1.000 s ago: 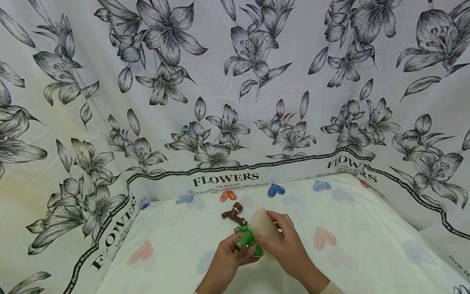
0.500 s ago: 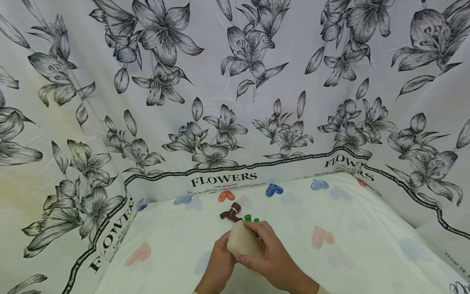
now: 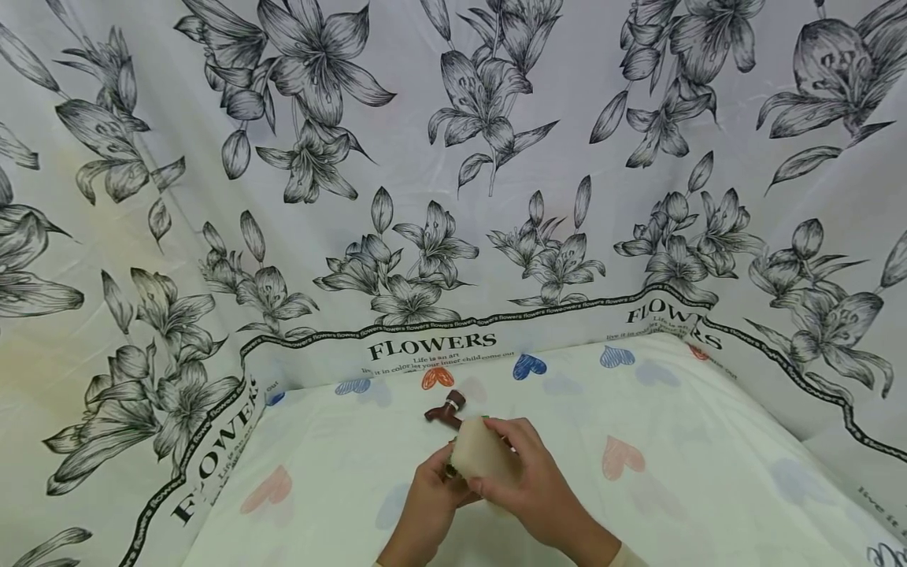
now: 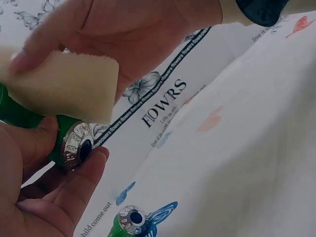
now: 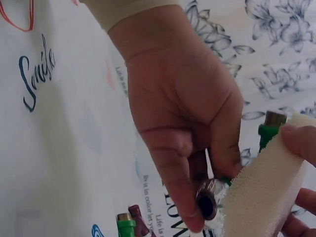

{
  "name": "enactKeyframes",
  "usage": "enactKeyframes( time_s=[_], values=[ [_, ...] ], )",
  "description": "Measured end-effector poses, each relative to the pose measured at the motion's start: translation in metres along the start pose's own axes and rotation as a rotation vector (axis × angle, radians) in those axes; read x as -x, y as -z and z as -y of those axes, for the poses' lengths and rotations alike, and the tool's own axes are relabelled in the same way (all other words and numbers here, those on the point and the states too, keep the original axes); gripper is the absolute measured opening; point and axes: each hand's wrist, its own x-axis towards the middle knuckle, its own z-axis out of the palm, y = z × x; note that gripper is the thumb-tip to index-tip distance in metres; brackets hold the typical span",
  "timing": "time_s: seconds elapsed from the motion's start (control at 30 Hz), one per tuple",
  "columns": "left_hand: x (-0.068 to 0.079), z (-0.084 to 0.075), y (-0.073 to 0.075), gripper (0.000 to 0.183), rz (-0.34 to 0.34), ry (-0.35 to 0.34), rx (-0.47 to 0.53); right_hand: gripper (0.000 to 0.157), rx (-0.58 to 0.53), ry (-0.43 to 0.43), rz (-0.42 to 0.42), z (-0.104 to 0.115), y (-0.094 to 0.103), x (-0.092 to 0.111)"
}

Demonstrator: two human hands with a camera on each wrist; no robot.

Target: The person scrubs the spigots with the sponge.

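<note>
My left hand grips a green plastic tap with a metal end ring; in the left wrist view the tap sits between thumb and fingers. My right hand holds a thick cream sponge against the tap's far side. From the head view the sponge hides most of the tap. A brass threaded end on a green collar pokes out behind the sponge in the right wrist view. Just beyond the hands lies a maroon tap on the sheet.
Another green fitting with a silver ring lies on the heart-patterned sheet. A white curtain with black flower prints hangs behind and at both sides.
The sponge came left over the green tap, covering it, then shifted slightly back up and right. My left hand keeps its hold, and the maroon tap stays put.
</note>
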Motion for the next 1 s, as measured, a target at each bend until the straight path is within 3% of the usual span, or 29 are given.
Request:
enactKeyframes(
  time_s=[0.3, 0.5, 0.77, 1.0],
  values=[
    [0.0, -0.005, -0.004, 0.035, 0.045, 0.007, 0.041, 0.07, 0.039, -0.202, -0.132, -0.019, 0.012, -0.01],
    [0.001, -0.006, -0.005, 0.034, 0.025, -0.002, 0.027, 0.069, -0.06, -0.292, -0.105, -0.018, 0.009, -0.01],
    [-0.002, -0.001, -0.001, 0.037, -0.033, 0.009, -0.024, 0.063, -0.133, -0.171, 0.029, -0.007, 0.001, -0.002],
    [-0.005, 0.0, 0.007, 0.051, -0.13, 0.028, -0.177, 0.065, -0.215, -0.023, 0.16, 0.004, -0.003, 0.004]
  ],
)
